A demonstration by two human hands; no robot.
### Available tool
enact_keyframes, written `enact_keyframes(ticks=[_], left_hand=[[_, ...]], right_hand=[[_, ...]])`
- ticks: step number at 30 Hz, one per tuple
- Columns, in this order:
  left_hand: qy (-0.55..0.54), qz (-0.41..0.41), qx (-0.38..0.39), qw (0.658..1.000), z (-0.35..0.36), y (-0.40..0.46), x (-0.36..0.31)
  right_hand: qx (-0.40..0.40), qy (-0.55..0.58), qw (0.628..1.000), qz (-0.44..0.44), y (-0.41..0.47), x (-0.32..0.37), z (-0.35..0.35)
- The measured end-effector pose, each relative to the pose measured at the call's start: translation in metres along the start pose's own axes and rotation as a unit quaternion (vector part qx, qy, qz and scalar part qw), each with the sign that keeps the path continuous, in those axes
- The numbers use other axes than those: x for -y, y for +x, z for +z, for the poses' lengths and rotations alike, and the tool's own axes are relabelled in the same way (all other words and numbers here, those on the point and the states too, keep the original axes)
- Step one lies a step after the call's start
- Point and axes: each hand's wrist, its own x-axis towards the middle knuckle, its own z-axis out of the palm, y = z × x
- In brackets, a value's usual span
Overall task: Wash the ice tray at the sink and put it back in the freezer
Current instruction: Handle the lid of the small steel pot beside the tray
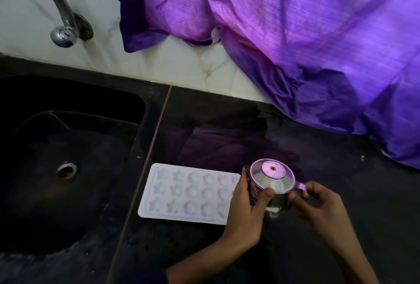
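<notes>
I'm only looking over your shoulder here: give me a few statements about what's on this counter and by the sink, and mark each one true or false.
1. The ice tray lies flat on the black counter, right of the sink. True.
2. Both hands are on the ice tray. False: the left hand and right hand hold a small lidded bottle over the tray's right end.
3. Water runs from the tap. False: no stream shows.
4. A purple cloth drapes against the wall onto the counter. True.
5. The tray sits inside the sink. False: it is on the counter.
</notes>
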Motion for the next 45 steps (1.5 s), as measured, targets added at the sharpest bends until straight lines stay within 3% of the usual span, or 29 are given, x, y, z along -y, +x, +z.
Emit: enact_keyframes(ticks=[22,45], left_hand=[[0.0,-0.082,0.057,0.995,0.01,0.0,0.013],[0.004,-0.104,0.09,0.99,0.008,-0.002,0.004]], right_hand=[[-0.046,-0.185,0.981,0.038,-0.006,0.016,-0.011],[-0.037,-0.17,0.984,0.043,-0.007,0.025,-0.016]])
